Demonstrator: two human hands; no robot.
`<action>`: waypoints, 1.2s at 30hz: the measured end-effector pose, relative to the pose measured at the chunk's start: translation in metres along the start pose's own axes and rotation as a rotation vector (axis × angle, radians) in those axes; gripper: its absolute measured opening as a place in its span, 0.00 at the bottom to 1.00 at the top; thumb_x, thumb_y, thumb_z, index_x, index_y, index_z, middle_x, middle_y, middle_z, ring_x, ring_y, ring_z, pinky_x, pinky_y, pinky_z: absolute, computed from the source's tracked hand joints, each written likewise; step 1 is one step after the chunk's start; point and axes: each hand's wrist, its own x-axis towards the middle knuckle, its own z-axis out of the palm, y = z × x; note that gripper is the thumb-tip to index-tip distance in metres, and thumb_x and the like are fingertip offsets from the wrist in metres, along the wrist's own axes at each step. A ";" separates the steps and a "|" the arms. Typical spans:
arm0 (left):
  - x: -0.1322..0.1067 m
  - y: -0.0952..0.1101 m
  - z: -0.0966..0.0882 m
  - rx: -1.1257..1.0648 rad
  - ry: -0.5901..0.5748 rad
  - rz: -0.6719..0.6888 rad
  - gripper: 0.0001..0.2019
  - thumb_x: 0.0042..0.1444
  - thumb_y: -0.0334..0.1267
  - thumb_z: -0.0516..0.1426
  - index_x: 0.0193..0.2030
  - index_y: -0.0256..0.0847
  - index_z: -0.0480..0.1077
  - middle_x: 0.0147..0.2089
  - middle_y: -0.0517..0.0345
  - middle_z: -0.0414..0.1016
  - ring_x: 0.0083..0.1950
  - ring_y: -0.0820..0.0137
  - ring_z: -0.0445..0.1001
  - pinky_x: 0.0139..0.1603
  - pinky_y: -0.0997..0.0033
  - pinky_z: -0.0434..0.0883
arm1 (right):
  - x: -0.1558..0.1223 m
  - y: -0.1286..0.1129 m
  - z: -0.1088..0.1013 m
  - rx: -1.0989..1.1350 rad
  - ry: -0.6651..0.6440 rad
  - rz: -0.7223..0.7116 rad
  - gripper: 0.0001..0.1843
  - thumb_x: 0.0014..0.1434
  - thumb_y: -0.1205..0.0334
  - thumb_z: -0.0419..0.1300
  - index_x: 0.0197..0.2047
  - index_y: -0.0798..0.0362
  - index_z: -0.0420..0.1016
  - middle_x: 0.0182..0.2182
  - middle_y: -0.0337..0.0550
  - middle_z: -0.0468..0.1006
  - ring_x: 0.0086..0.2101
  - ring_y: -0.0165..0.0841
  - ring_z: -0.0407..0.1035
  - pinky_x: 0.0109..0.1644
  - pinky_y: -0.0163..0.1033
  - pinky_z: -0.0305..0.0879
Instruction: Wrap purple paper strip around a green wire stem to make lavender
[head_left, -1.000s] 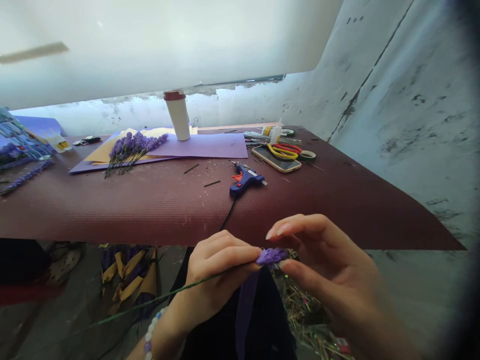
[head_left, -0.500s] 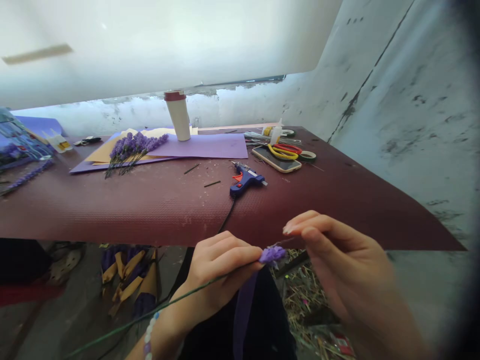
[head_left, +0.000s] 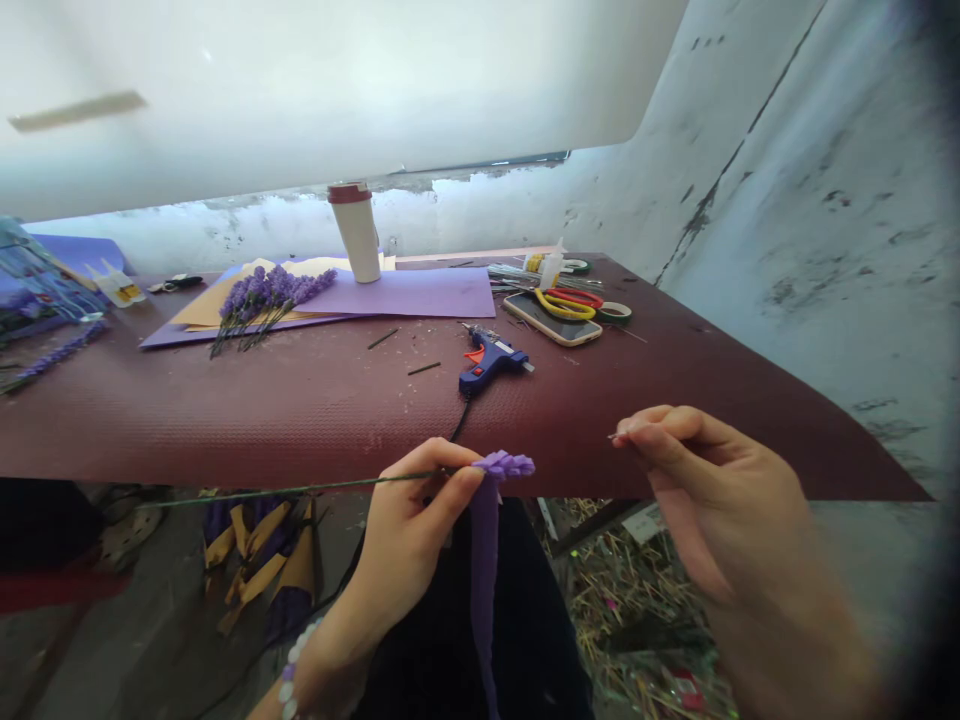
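Note:
My left hand [head_left: 409, 530] is shut around a long green wire stem [head_left: 300, 491], low near the table's front edge. At the stem's tip sits a purple lavender-like bud [head_left: 504, 465], just past my fingers. A long purple paper strip [head_left: 485, 570] hangs down from the bud. My right hand [head_left: 712, 490] is apart from the bud, off to the right, with thumb and fingertips pinched together. A tiny pale point shows at those fingertips, too small to name. A beaded bracelet [head_left: 294, 660] circles my left wrist.
A dark red mat [head_left: 300, 420] covers the table. On it lie a blue glue gun [head_left: 487, 360], finished purple stems [head_left: 262, 300] on purple sheet [head_left: 420, 292], a white cup [head_left: 356, 232], a phone [head_left: 551, 320] and yellow-handled scissors [head_left: 566, 305]. Straw debris [head_left: 630, 600] lies on the floor below.
My right hand has moved up and right, away from the bud. My left hand has turned the stem more level, and the purple strip now hangs below the bud.

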 end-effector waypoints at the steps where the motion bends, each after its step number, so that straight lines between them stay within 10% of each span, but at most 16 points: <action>1: 0.001 0.000 0.000 -0.019 0.010 -0.039 0.10 0.60 0.44 0.63 0.32 0.40 0.76 0.24 0.63 0.70 0.25 0.74 0.65 0.25 0.76 0.62 | 0.001 0.002 -0.001 -0.006 -0.038 0.040 0.14 0.38 0.51 0.79 0.23 0.45 0.81 0.25 0.33 0.79 0.31 0.30 0.72 0.40 0.37 0.74; 9: 0.005 0.000 0.001 -0.038 0.024 -0.115 0.13 0.58 0.46 0.63 0.31 0.39 0.74 0.26 0.60 0.72 0.28 0.73 0.67 0.28 0.76 0.64 | 0.003 0.012 0.001 0.174 -0.195 0.288 0.09 0.52 0.54 0.72 0.27 0.48 0.80 0.43 0.44 0.87 0.46 0.39 0.80 0.47 0.44 0.78; 12: 0.006 0.000 0.002 -0.040 0.021 -0.129 0.14 0.58 0.48 0.63 0.30 0.39 0.74 0.25 0.61 0.71 0.27 0.73 0.65 0.27 0.76 0.62 | 0.003 0.011 0.005 0.223 -0.244 0.360 0.13 0.50 0.55 0.73 0.26 0.49 0.74 0.40 0.42 0.85 0.37 0.33 0.79 0.38 0.37 0.78; 16: 0.006 -0.003 0.001 -0.041 -0.003 -0.119 0.14 0.59 0.47 0.62 0.31 0.39 0.74 0.26 0.61 0.70 0.27 0.73 0.64 0.28 0.75 0.62 | 0.000 0.007 0.009 0.168 -0.328 0.411 0.22 0.49 0.55 0.74 0.24 0.51 0.63 0.20 0.29 0.66 0.16 0.19 0.53 0.16 0.23 0.51; 21: 0.007 -0.006 0.000 -0.046 -0.011 -0.118 0.13 0.60 0.47 0.62 0.31 0.39 0.74 0.26 0.63 0.69 0.27 0.74 0.64 0.28 0.76 0.62 | -0.005 0.010 0.013 0.050 -0.456 0.437 0.16 0.55 0.51 0.68 0.29 0.52 0.69 0.17 0.24 0.54 0.16 0.19 0.40 0.16 0.25 0.37; 24: 0.006 -0.007 0.000 -0.067 -0.018 -0.132 0.14 0.60 0.47 0.62 0.31 0.39 0.74 0.26 0.63 0.68 0.27 0.74 0.63 0.28 0.76 0.62 | -0.005 0.013 0.013 0.004 -0.490 0.409 0.13 0.55 0.52 0.67 0.36 0.52 0.73 0.17 0.25 0.59 0.15 0.20 0.45 0.16 0.26 0.41; 28: 0.006 -0.008 0.000 -0.090 -0.029 -0.151 0.14 0.60 0.48 0.62 0.31 0.39 0.75 0.26 0.62 0.68 0.27 0.73 0.63 0.28 0.75 0.61 | -0.001 0.017 0.010 -0.207 -0.452 0.157 0.18 0.48 0.61 0.70 0.44 0.47 0.76 0.36 0.39 0.82 0.32 0.33 0.75 0.35 0.39 0.73; 31: 0.007 -0.008 0.000 -0.099 -0.032 -0.169 0.14 0.59 0.48 0.63 0.31 0.39 0.75 0.26 0.63 0.68 0.27 0.74 0.62 0.28 0.76 0.60 | 0.001 0.019 0.006 -0.535 -0.343 -0.054 0.14 0.51 0.58 0.68 0.42 0.46 0.81 0.39 0.43 0.85 0.46 0.45 0.77 0.58 0.60 0.66; 36: 0.007 -0.002 0.003 -0.102 -0.067 -0.188 0.13 0.59 0.46 0.63 0.29 0.38 0.73 0.24 0.63 0.65 0.26 0.74 0.61 0.27 0.76 0.59 | -0.005 0.015 0.007 -0.602 -0.301 -0.090 0.16 0.61 0.48 0.60 0.41 0.47 0.84 0.44 0.48 0.84 0.49 0.48 0.77 0.52 0.57 0.73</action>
